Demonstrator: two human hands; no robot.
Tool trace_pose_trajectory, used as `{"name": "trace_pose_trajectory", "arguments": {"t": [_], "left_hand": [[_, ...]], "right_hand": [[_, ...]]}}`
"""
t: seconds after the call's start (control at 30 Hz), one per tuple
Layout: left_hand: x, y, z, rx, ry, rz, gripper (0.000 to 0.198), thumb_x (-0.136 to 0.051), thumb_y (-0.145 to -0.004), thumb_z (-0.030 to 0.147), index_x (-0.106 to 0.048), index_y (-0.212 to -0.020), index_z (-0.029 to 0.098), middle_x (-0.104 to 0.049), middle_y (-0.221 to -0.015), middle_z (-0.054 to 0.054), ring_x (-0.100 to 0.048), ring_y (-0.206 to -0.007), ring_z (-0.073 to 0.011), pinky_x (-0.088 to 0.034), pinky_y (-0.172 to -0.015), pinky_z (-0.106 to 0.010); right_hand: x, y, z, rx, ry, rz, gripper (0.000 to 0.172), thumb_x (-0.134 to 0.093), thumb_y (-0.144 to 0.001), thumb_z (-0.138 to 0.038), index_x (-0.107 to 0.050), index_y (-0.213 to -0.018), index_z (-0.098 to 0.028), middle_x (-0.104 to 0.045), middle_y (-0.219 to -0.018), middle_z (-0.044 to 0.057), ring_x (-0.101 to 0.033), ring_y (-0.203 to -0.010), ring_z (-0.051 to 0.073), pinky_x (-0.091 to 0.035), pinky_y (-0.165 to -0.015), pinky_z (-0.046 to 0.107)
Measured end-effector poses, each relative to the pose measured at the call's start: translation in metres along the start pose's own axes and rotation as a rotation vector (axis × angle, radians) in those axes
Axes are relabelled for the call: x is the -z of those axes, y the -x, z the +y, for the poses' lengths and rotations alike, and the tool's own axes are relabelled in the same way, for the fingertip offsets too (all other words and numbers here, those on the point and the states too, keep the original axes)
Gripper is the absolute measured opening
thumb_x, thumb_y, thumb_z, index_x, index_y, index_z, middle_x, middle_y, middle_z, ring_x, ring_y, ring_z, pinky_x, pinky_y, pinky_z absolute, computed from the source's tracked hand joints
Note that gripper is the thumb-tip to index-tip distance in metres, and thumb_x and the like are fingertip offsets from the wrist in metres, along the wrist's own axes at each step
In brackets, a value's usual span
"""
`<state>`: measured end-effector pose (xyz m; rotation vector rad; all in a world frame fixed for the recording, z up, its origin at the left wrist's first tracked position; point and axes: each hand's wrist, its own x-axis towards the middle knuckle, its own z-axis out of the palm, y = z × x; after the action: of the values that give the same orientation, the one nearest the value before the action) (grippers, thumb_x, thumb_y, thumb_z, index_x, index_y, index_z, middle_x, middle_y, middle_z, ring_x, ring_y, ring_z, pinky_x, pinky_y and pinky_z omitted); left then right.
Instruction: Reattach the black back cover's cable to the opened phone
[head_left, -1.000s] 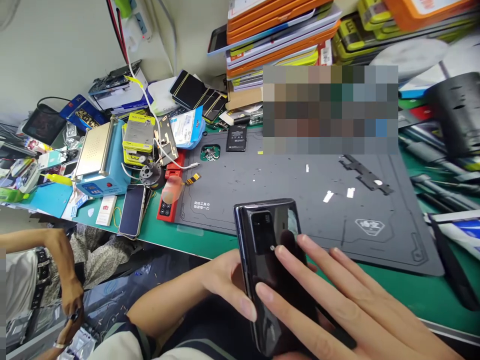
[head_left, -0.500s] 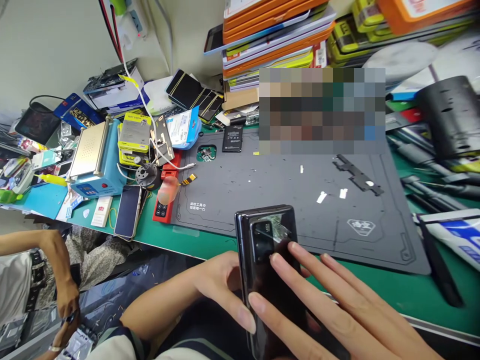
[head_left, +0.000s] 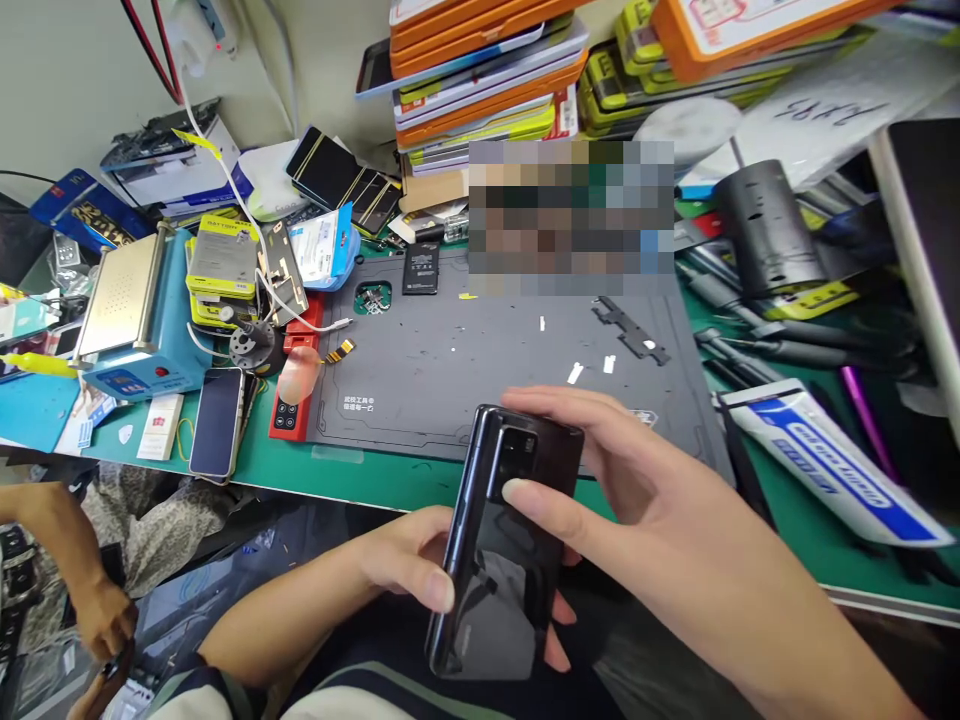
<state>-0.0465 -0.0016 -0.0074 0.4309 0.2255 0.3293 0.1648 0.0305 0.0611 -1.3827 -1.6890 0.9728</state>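
Note:
A glossy black phone (head_left: 495, 570) lies back side up above the front edge of the green bench, with its camera block (head_left: 517, 460) at the far end. My left hand (head_left: 409, 560) grips its left edge from below, thumb on the rim. My right hand (head_left: 637, 510) wraps the phone's top right corner, with the thumb tip pressed just under the camera block and the fingers curled over the far end.
A dark grey work mat (head_left: 495, 360) holds small white strips and a black bracket (head_left: 630, 335). A blue heating plate (head_left: 135, 320), a dark-screened phone (head_left: 216, 420) and a red device (head_left: 289, 405) lie left. A white-blue tube (head_left: 825, 460) lies right. Another person's hand (head_left: 97, 610) is at lower left.
My right hand went from lying flat on the phone's back to gripping its top corner with the thumb under the camera. The phone tilted slightly, and my view swung to the right.

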Motion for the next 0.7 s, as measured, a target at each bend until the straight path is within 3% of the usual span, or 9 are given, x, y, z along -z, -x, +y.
{"name": "trace_pose_trajectory", "arguments": {"t": [0.13,0.2,0.3,0.4,0.47,0.57,0.63,0.7], "left_hand": [[-0.008,0.002,-0.002,-0.050,0.043,0.065,0.090,-0.087,-0.069,0.054,-0.060,-0.144,0.012,-0.072,-0.116,-0.016,-0.074,-0.109,-0.0372,-0.052,-0.104,-0.053],[-0.013,0.002,-0.002,-0.062,0.052,0.088,0.086,-0.087,-0.072,0.054,-0.060,-0.145,0.016,-0.071,-0.118,-0.016,-0.074,-0.109,-0.0365,-0.053,-0.103,-0.053],[-0.019,0.002,0.001,-0.060,0.040,0.118,0.082,-0.086,-0.073,0.058,-0.063,-0.141,0.017,-0.072,-0.112,-0.014,-0.076,-0.098,-0.0313,-0.057,-0.094,-0.047],[-0.023,0.002,0.005,-0.032,-0.001,0.152,0.077,-0.084,-0.073,0.063,-0.067,-0.132,0.016,-0.073,-0.106,-0.014,-0.075,-0.091,-0.0284,-0.058,-0.090,-0.043],[-0.024,0.002,0.010,0.001,-0.049,0.184,0.077,-0.083,-0.072,0.068,-0.069,-0.125,0.015,-0.073,-0.103,-0.015,-0.074,-0.088,-0.0282,-0.058,-0.087,-0.042],[-0.028,0.004,0.022,0.033,-0.177,0.280,0.075,-0.082,-0.071,0.071,-0.069,-0.118,0.014,-0.073,-0.098,-0.014,-0.072,-0.088,-0.0274,-0.057,-0.084,-0.039],[-0.033,0.006,0.033,0.024,-0.312,0.394,0.070,-0.085,-0.074,0.064,-0.068,-0.122,0.015,-0.072,-0.101,-0.012,-0.071,-0.092,-0.0257,-0.056,-0.088,-0.037],[-0.041,0.009,0.043,-0.005,-0.479,0.532,0.070,-0.085,-0.078,0.052,-0.062,-0.135,0.019,-0.070,-0.112,-0.011,-0.069,-0.098,-0.0242,-0.055,-0.093,-0.038]], "right_hand": [[-0.001,0.003,0.004,-0.268,-0.239,-0.118,0.043,-0.076,-0.093,-0.056,-0.066,-0.132,-0.041,-0.066,-0.130,-0.004,-0.067,-0.114,0.012,-0.056,-0.082,0.010],[-0.001,0.004,0.007,-0.305,-0.314,-0.131,0.045,-0.079,-0.090,-0.057,-0.067,-0.129,-0.038,-0.068,-0.122,-0.002,-0.068,-0.110,0.013,-0.056,-0.087,0.011],[-0.002,0.003,0.013,-0.327,-0.369,-0.160,0.048,-0.079,-0.090,-0.060,-0.066,-0.128,-0.033,-0.069,-0.110,0.001,-0.070,-0.098,0.016,-0.060,-0.075,0.017],[-0.003,0.000,0.018,-0.344,-0.409,-0.142,0.055,-0.083,-0.086,-0.060,-0.066,-0.126,-0.028,-0.069,-0.114,0.005,-0.070,-0.102,0.021,-0.062,-0.073,0.023],[-0.005,-0.002,0.021,-0.348,-0.423,-0.112,0.057,-0.085,-0.083,-0.060,-0.067,-0.125,-0.026,-0.068,-0.120,0.007,-0.068,-0.110,0.024,-0.063,-0.083,0.027],[-0.008,-0.001,0.023,-0.344,-0.444,-0.044,0.062,-0.089,-0.080,-0.057,-0.066,-0.130,-0.028,-0.063,-0.136,0.006,-0.059,-0.132,0.027,-0.057,-0.109,0.036],[-0.011,0.005,0.021,-0.334,-0.464,0.034,0.069,-0.091,-0.080,-0.053,-0.059,-0.138,-0.035,-0.056,-0.148,0.002,-0.050,-0.144,0.025,-0.045,-0.124,0.040],[-0.014,0.015,0.016,-0.334,-0.502,0.113,0.067,-0.086,-0.087,-0.050,-0.053,-0.144,-0.040,-0.049,-0.156,-0.002,-0.046,-0.148,0.022,-0.040,-0.129,0.040]]}}
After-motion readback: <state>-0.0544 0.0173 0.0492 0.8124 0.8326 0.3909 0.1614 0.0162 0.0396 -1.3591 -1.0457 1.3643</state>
